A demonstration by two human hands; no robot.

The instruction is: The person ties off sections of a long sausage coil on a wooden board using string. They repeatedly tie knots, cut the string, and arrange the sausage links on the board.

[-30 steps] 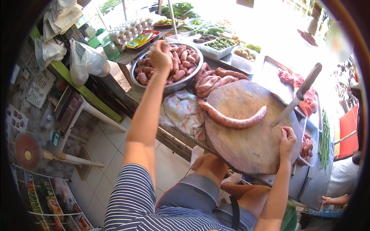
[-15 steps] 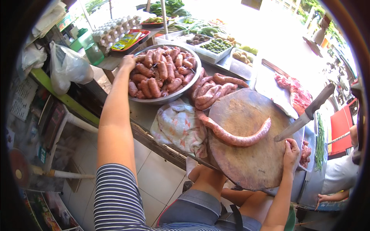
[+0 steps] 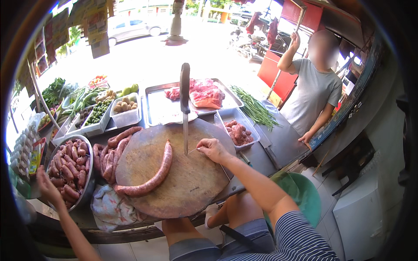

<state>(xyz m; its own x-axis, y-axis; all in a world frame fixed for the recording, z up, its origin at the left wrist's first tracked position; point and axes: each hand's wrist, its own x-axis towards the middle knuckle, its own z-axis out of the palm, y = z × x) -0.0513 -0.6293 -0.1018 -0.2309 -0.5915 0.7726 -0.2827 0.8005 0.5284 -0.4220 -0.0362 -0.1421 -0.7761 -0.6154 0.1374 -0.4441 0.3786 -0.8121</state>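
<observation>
beside the knife (image 3: 185, 104), the right hand (image 3: 212, 150) pinches string (image 3: 192, 152), seemingly for tension; the left hand (image 3: 48, 189) hides its spread and hold.

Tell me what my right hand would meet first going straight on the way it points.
Probably the upright knife blade, just left of your right hand, though depth is hard to judge.
</observation>
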